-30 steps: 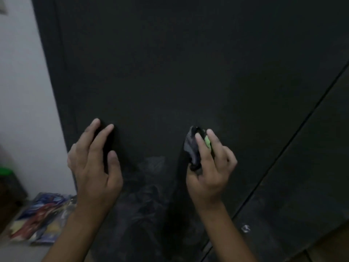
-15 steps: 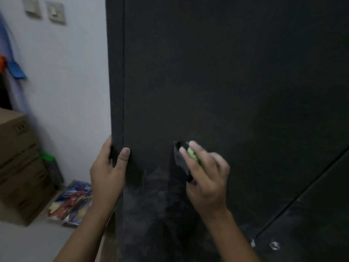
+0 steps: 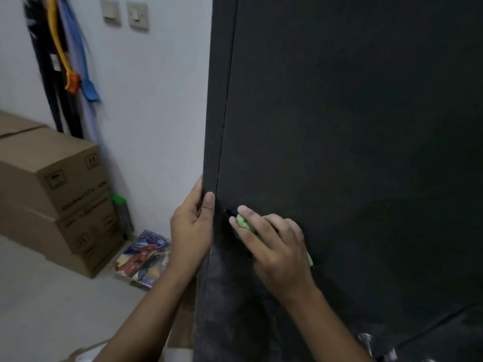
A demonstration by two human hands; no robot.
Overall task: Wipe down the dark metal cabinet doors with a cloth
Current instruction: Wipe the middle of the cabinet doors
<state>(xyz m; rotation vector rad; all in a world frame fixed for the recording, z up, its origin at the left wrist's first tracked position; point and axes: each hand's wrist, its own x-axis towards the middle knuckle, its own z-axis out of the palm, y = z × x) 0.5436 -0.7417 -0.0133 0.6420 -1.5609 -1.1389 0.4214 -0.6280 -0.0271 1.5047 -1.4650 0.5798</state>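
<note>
Cabinet door [image 3: 352, 152]: dark, fills 3 o'clock, top cut off. Left hand [image 3: 192, 228]: wraps the door's edge, fingers hidden behind it. Right hand [image 3: 274, 244]: closed on cloth [image 3: 244, 223], green, mostly hidden, pressed to door. Boxes [image 3: 52, 184]: 9 o'clock.

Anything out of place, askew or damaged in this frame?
Only minor things. A colourful printed packet lies loose on the floor beside the stacked cardboard boxes. The cabinet door shows dull smudges low down, below the right hand pressing the cloth.
</note>
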